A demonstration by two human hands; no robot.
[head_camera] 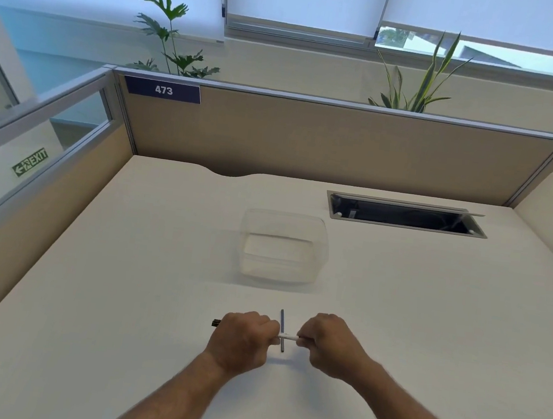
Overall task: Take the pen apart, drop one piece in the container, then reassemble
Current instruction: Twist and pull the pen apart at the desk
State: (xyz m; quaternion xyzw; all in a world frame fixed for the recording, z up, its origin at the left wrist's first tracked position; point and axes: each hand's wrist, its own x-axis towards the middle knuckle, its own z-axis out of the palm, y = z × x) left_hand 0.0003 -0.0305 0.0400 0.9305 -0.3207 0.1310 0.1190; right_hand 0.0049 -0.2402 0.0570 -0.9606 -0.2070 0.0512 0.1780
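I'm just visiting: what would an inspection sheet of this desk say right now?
Surface: cream desk top, with an open cable hatch.
Job's things: white pen with black end held level between both hands; thin grey rod lying crosswise beneath it; clear plastic container beyond, seemingly empty.
Clutter: nothing seen.
Grips: left hand and right hand each curled round the pen.
Cables: dark, unclear shapes inside hatch.
Surroundings: beige partition labelled 473, plants, blinds, exit sign.

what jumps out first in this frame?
Both hands meet at the near middle of the desk, left hand and right hand gripping a white pen held crosswise. A thin dark rod lies under it, pointing away. Beyond sits a clear plastic container.
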